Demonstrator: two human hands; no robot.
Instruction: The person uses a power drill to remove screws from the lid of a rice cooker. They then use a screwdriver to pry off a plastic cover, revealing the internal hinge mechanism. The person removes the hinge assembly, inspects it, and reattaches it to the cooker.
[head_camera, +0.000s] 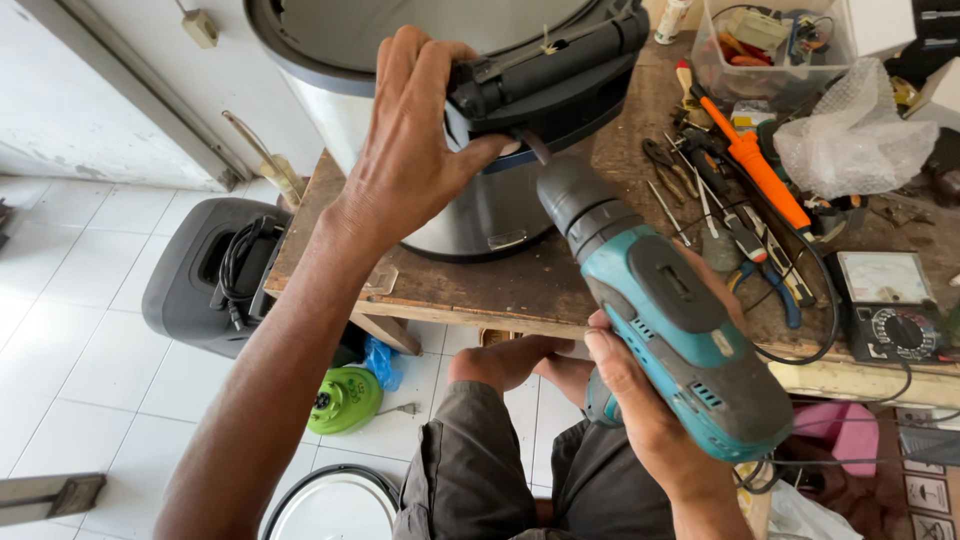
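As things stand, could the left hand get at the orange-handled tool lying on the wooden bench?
Probably not: the left hand grips the cooker's black handle, and the teal drill sits between it and the orange-handled tool.

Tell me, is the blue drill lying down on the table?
No, the right hand holds the teal drill up, its bit against the black handle that the left hand grips.

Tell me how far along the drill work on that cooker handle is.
Done: nothing finished shows. In hand: the left hand grips the black handle of the steel cooker, while the right hand points the teal drill, bit tip at the handle's underside. Left: whether the screw is in or out cannot be told.
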